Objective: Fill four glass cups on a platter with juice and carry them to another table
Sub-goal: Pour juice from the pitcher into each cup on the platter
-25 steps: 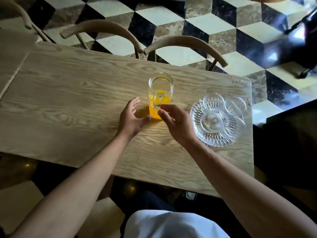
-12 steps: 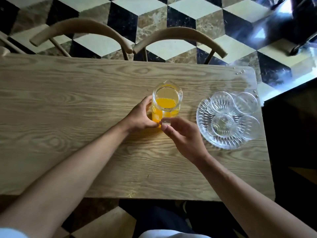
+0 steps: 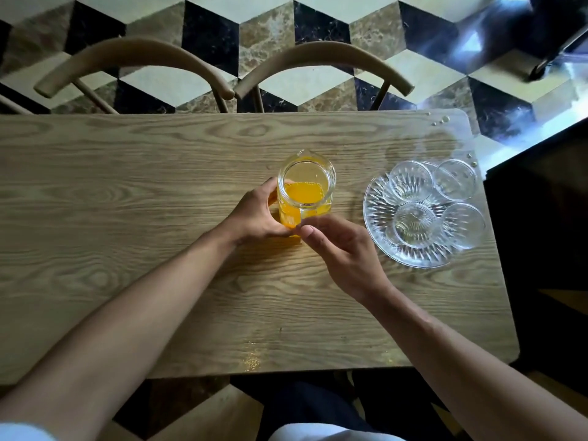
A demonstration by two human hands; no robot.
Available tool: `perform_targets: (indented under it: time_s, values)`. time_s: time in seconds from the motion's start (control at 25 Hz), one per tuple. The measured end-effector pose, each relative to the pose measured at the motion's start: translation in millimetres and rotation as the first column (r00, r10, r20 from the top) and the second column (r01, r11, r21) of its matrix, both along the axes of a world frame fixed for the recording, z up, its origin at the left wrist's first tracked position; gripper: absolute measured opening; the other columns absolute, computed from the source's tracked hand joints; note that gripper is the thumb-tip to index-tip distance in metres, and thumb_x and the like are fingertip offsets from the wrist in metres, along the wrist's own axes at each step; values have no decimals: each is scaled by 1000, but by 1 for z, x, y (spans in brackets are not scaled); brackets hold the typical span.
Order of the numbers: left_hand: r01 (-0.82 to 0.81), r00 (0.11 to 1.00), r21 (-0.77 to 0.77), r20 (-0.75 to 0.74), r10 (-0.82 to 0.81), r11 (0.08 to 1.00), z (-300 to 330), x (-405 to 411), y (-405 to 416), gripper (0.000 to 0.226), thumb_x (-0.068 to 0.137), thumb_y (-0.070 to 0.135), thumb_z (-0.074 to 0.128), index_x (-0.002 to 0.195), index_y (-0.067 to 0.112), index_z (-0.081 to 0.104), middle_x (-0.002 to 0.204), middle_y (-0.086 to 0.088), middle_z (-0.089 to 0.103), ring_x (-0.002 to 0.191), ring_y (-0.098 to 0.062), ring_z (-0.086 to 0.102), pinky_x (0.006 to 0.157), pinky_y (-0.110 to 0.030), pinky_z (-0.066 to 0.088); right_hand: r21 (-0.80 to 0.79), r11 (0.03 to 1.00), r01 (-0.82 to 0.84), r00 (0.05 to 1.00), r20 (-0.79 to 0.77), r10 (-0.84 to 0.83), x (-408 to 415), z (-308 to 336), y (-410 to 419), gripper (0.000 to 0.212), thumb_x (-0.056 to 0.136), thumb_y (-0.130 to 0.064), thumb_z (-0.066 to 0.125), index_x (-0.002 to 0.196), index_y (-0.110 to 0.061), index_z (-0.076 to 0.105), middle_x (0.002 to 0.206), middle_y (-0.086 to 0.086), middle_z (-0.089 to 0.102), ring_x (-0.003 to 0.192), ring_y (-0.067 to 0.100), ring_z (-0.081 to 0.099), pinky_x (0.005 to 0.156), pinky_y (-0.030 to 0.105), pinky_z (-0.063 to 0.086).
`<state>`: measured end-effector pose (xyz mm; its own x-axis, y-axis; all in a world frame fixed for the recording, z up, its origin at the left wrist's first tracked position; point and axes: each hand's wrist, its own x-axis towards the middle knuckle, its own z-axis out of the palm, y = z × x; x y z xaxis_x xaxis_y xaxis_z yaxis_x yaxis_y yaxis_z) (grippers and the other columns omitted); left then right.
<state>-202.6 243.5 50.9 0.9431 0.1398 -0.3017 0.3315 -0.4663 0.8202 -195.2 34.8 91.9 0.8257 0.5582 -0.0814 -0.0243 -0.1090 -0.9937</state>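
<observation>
A clear glass pitcher, partly filled with orange juice, stands upright near the middle of the wooden table. My left hand wraps the pitcher's left side near its base. My right hand touches the pitcher's near side with thumb and fingertips; its grasp is not clear. To the right lies a cut-glass platter carrying several empty glass cups, among them one at the back left and one at the front.
Two curved wooden chair backs stand along the table's far edge. The platter sits close to the table's right edge, beside a dark surface. Water droplets dot the far right corner. The floor is patterned tile.
Both hands have come in from just short of the pitcher; the left hand now clasps its side and the right hand touches its near side. My view has shifted forward over the table.
</observation>
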Motion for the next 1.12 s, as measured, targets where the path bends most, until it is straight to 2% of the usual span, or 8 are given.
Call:
perform_targets:
  time_s: [0.08, 0.16, 0.24, 0.32, 0.6, 0.8, 1.0, 1.12]
  values:
    - [-17, 1000, 21, 9, 17, 1000, 4, -3, -2, 90, 60, 17, 100, 139, 14, 56, 107, 22, 62, 89, 32, 56, 79, 6, 39, -15, 1000, -21, 1000, 22, 21, 1, 5, -2, 17, 96, -17, 69, 96, -2, 77, 88, 2, 75, 81, 9, 65, 77, 26, 47]
    - [-61, 998, 44, 10, 61, 997, 5, -9, -7, 91, 59, 22, 101, 138, 15, 57, 112, 14, 65, 93, 18, 61, 82, 3, 42, -2, 999, -38, 999, 0, 38, 3, 9, -6, 18, 97, -16, 68, 96, 0, 76, 89, 9, 74, 83, 12, 64, 78, 28, 47]
    - [-119, 993, 79, 5, 119, 990, 7, -18, -16, 89, 57, 27, 102, 135, 17, 59, 112, 11, 66, 100, -1, 64, 89, -8, 49, 38, 998, -51, 998, -32, 52, 2, 14, -14, 20, 97, -17, 67, 95, 2, 75, 90, 20, 72, 83, 23, 63, 77, 38, 46]
    - [-173, 985, 107, 18, 172, 979, 9, -30, -29, 86, 56, 31, 103, 130, 17, 61, 109, 11, 67, 103, -6, 65, 87, -11, 50, 73, 995, -68, 996, -59, 73, 1, 19, -25, 22, 97, -18, 65, 94, 2, 73, 90, 25, 69, 83, 26, 61, 78, 40, 45]
    - [-393, 918, 65, 82, 388, 917, 30, -70, -119, 81, 55, 32, 102, 123, 19, 61, 113, 5, 74, 105, -8, 68, 91, -21, 54, 180, 976, -123, 986, -89, 141, -8, 48, -95, 29, 99, -17, 55, 88, 7, 65, 88, 27, 61, 87, 22, 56, 81, 35, 41]
    - [-543, 832, -31, 114, 542, 839, 37, -88, -220, 67, 57, 29, 100, 110, 23, 61, 102, 5, 76, 93, -7, 73, 81, -22, 58, 204, 978, -36, 993, -106, 59, -15, 60, -164, 30, 96, -16, 52, 85, 9, 62, 78, 9, 61, 76, 10, 55, 74, 21, 42]
    - [-608, 784, -110, 75, 617, 786, 38, -87, -325, 66, 59, 20, 100, 114, 19, 64, 100, 6, 77, 86, 4, 70, 74, -4, 47, 178, 984, -14, 994, -106, 33, -11, 64, -244, 33, 95, -17, 50, 82, 12, 55, 75, 14, 53, 70, 8, 51, 67, 26, 38]
    - [-618, 776, -139, 49, 629, 774, 33, -79, -372, 65, 57, 24, 100, 111, 21, 65, 99, 7, 77, 85, 4, 70, 75, -9, 51, 167, 986, 31, 990, -139, -7, -6, 64, -283, 26, 95, -18, 49, 72, -8, 54, 69, -1, 51, 71, 13, 48, 69, 30, 37]
